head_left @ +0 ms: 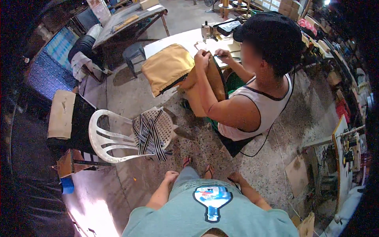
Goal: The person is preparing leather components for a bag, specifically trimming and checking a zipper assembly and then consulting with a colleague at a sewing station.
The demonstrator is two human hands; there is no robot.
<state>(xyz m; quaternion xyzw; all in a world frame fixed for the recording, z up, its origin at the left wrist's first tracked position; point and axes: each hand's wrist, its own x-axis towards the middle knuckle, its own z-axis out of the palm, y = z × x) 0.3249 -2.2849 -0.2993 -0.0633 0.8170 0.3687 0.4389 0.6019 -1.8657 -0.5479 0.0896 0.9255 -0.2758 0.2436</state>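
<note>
Left hand (171, 177): one, nearest on my feed. Lowered at the wearer's side, forearm angled forward, fingers curled in together, nothing visible in them.
Right hand (237, 178): one, lowered opposite; I cannot tell whether its fingers are apart or together.
Striped straps (149, 136): loose bundle, ahead and left of the left hand, lying across the white plastic chair (166, 125), which I judge keeps them off the floor.
Co-worker (252, 102): one, holding up yellow fabric (167, 67), I suppose to steady it.
Sewing machine (211, 31): one, beyond.
</note>
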